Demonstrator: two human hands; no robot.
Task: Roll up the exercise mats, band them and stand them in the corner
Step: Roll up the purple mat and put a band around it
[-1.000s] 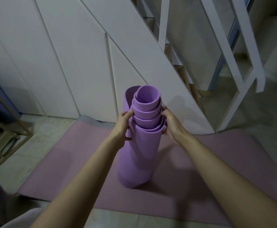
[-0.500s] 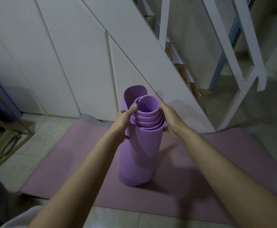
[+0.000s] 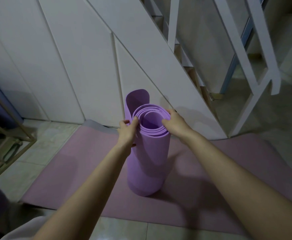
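1. The coils that stuck out the top a second ago are pushed down, so the purple mat (image 3: 147, 153) has a nearly flush rim now
2. It stands on end on the pink mat (image 3: 72, 170) spread on the floor (image 3: 42, 148)
3. Left hand (image 3: 127, 132) pinches the rim's left side, right hand (image 3: 174, 123) is curled over the right edge
4. I'd pull the loose outer flap (image 3: 138, 97) tight before banding, else it probably springs open

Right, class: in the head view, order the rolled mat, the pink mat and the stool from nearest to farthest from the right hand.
1. The rolled mat: the right hand grips its top rim.
2. The pink mat: on the floor beneath the roll.
3. The stool: far left, beside the mat.
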